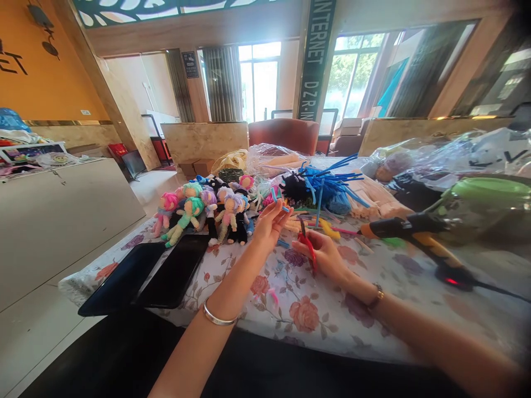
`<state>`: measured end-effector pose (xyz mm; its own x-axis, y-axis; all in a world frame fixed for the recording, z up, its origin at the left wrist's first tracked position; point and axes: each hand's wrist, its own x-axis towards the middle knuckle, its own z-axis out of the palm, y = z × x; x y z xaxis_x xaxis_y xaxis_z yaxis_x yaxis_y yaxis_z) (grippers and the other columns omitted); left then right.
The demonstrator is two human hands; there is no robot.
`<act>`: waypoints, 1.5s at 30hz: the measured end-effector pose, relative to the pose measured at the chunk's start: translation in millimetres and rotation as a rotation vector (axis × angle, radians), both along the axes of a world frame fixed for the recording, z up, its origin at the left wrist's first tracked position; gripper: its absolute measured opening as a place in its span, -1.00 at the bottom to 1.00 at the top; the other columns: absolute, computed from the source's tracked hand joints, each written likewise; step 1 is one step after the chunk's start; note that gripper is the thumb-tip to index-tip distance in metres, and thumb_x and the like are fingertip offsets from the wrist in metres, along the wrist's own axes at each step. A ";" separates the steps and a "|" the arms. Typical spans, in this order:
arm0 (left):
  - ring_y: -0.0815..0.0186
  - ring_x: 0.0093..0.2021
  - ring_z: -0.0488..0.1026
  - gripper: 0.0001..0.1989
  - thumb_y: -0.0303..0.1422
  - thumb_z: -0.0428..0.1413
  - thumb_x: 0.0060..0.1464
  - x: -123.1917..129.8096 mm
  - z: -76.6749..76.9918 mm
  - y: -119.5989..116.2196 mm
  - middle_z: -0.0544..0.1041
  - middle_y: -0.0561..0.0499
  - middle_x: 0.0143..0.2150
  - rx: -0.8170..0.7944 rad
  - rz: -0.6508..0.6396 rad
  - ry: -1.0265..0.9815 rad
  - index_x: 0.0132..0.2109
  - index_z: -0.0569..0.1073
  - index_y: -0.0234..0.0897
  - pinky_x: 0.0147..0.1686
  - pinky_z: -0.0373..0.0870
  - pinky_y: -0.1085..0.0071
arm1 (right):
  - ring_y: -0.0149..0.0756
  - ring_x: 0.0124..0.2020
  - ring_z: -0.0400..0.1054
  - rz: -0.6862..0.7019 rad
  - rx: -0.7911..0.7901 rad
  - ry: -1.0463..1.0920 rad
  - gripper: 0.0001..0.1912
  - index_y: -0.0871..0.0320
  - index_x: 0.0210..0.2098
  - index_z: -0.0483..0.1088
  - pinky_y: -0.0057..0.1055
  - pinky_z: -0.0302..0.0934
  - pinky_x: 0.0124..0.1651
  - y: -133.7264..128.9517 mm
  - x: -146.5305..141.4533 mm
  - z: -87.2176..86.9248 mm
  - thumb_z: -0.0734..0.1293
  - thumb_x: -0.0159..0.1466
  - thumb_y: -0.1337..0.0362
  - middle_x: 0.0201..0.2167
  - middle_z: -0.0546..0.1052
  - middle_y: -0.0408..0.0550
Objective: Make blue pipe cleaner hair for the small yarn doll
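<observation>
Raised over the flowered tablecloth, my left hand (271, 224) pinches a short piece of blue pipe cleaner (280, 203), bent at an angle. My right hand (323, 251) grips small scissors with red handles (309, 251), their dark blades (302, 225) pointing up and away from me. Apart from the pipe cleaner, the blades touch nothing that I can see. Behind my hands lies a heap of blue pipe cleaners (329, 185) with many loose ends. Coloured offcuts and a yellow piece (329, 229) lie just beyond the scissors.
Several small fuzzy dolls (230, 210) crowd the table's left, behind two black tablets (176, 271). At the right stands a glue gun (427, 243) with a red light and a cord. Near it are a green-lidded container (489, 204), peach pipe cleaners (377, 196) and clear plastic bags (448, 155).
</observation>
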<state>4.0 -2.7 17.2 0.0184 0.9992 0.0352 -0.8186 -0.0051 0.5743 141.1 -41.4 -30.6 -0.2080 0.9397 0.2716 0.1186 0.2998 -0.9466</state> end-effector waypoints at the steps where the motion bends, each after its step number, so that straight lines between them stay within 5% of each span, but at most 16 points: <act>1: 0.49 -0.48 0.49 -0.88 -0.58 0.14 0.02 0.1 -0.1 0.0 0.52 0.08 -0.52 -0.006 0.007 0.001 -0.46 0.47 -0.40 0.03 0.42 0.29 | -0.43 -0.51 0.17 0.014 0.041 -0.058 -0.56 0.18 -0.46 0.29 -0.45 0.11 -0.43 0.9 0.3 -1.8 0.42 0.00 -0.07 -0.54 0.33 -0.18; 8: 0.51 -0.46 0.48 -0.95 -0.57 0.19 -0.05 -1.1 0.6 -0.9 0.52 0.11 -0.49 -0.066 0.022 -0.025 -0.41 0.49 -0.38 0.04 0.43 0.30 | -0.27 -0.41 0.30 -0.191 0.293 -0.274 -0.75 0.16 -0.42 0.42 -0.34 0.23 -0.30 4.9 5.2 -2.4 0.36 0.03 0.10 -0.43 0.47 -0.03; 18: 0.54 -0.52 0.45 -0.93 -0.56 0.20 -0.06 -2.3 -1.0 0.8 0.51 0.14 -0.51 -0.043 0.013 0.011 -0.42 0.48 -0.36 0.02 0.44 0.32 | -0.22 -0.33 0.35 -0.187 0.382 -0.238 -0.80 0.14 -0.44 0.44 -0.33 0.24 -0.27 4.6 6.3 -1.0 0.33 0.05 0.14 -0.35 0.49 0.01; 23: 0.52 -0.52 0.45 -0.92 -0.55 0.22 -0.08 -2.1 -2.7 1.1 0.51 0.14 -0.52 -0.041 0.035 0.031 -0.44 0.47 -0.35 -0.04 0.46 0.35 | -0.30 -0.41 0.29 -0.232 0.295 -0.218 -0.72 0.15 -0.44 0.35 -0.36 0.20 -0.29 4.7 7.3 -3.1 0.38 0.09 0.07 -0.47 0.44 -0.09; 31: 0.51 -0.52 0.43 -0.82 -0.46 0.35 -0.29 1.9 -8.1 -0.9 0.50 0.11 -0.52 0.001 -0.082 0.282 -0.48 0.50 -0.34 -0.28 0.43 0.48 | -0.28 -0.31 0.39 -0.215 0.123 0.154 -0.58 0.15 -0.43 0.26 -0.31 0.28 -0.18 7.9 7.3 2.3 0.45 0.01 -0.03 -0.31 0.53 0.00; 39: 0.49 -0.47 0.42 -0.70 -0.29 0.39 -0.42 2.7 -17.3 -0.1 0.51 0.08 -0.47 0.162 -0.247 0.553 -0.48 0.52 -0.34 -0.32 0.36 0.49 | -0.33 -0.38 0.38 -0.240 0.154 0.204 -0.59 0.16 -0.44 0.32 -0.36 0.29 -0.29 7.7 6.6 3.2 0.50 -0.05 0.03 -0.38 0.51 -0.07; 45: 0.45 -0.44 0.42 -0.68 -0.26 0.38 -0.42 4.7 -18.8 0.7 0.50 0.10 -0.47 0.185 -0.223 0.670 -0.50 0.47 -0.32 -0.29 0.32 0.45 | -0.37 -0.43 0.34 -0.256 0.140 0.217 -0.59 0.17 -0.44 0.31 -0.38 0.27 -0.32 7.9 6.7 2.4 0.50 -0.05 0.02 -0.45 0.46 -0.13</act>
<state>8.7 -2.0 -1.6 0.2971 0.9482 0.1126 -0.2845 -0.0246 0.9584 147.8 -33.5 -28.2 0.1057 0.9044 0.4134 0.0071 0.4150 -0.9098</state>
